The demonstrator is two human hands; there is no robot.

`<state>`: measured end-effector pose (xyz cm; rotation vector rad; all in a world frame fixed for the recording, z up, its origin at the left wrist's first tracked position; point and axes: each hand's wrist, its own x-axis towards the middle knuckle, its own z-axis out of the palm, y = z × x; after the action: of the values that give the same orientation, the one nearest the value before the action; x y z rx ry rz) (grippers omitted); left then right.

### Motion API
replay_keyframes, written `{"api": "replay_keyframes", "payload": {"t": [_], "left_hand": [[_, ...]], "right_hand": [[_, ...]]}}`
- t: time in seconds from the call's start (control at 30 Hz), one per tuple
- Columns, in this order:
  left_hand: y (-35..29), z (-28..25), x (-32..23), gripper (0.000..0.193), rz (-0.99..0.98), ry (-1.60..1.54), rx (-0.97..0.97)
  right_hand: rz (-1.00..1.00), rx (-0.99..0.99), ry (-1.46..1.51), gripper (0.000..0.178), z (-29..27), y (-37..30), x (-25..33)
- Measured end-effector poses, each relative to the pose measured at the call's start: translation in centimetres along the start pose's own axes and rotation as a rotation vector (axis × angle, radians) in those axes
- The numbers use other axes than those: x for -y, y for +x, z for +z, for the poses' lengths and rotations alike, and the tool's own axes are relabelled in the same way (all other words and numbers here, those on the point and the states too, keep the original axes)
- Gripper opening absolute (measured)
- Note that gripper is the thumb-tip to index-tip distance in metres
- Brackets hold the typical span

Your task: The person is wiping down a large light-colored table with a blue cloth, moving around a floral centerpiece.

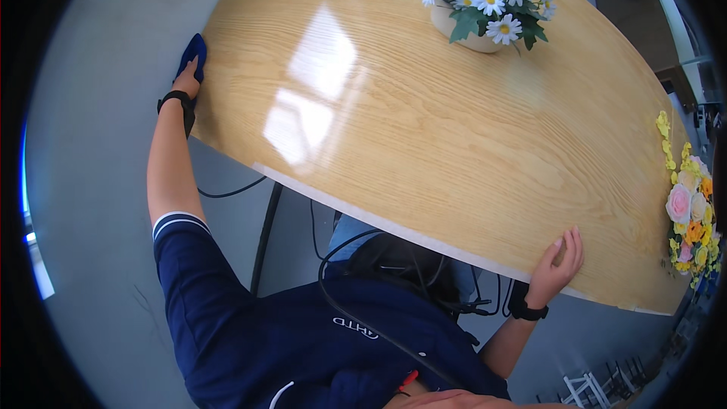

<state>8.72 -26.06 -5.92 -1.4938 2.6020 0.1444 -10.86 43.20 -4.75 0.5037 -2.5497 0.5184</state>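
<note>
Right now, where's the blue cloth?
Head view, upper left: the blue cloth sits under the left hand at the wooden table's left edge, far from the daisy pot.

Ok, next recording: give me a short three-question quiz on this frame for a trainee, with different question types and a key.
1. True or false: the left hand presses a blue cloth at the far left edge of the wooden table.
2. Multiple choice: where is the right hand? A) on the pot of white daisies B) flat on the near edge of the table C) hanging below the table
3. Fill in: the pot of white daisies stands at the table's ___ side, far from both hands.

Key: 1 true. 2 B. 3 far.
</note>
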Motion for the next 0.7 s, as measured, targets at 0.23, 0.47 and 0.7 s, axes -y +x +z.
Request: {"api": "replay_keyframes", "payload": {"t": [0.23, 0.47, 0.7], "left_hand": [[-1.6, -0.3, -0.2, 0.064, -0.031, 0.069, 0.023], [-3.0, -0.5, 0.1, 0.065, -0.070, 0.073, 0.072], [-4.8, -1.3, -1.5, 0.064, -0.007, 0.206, 0.055]], "right_hand": [[0.009, 0.017, 0.000, 0.018, 0.2, 0.6, 0.1], [0.041, 0.055, 0.013, 0.017, -0.1, 1.1, 0.5], [0.069, 0.076, 0.030, 0.016, 0.2, 1.3, -0.2]]}}
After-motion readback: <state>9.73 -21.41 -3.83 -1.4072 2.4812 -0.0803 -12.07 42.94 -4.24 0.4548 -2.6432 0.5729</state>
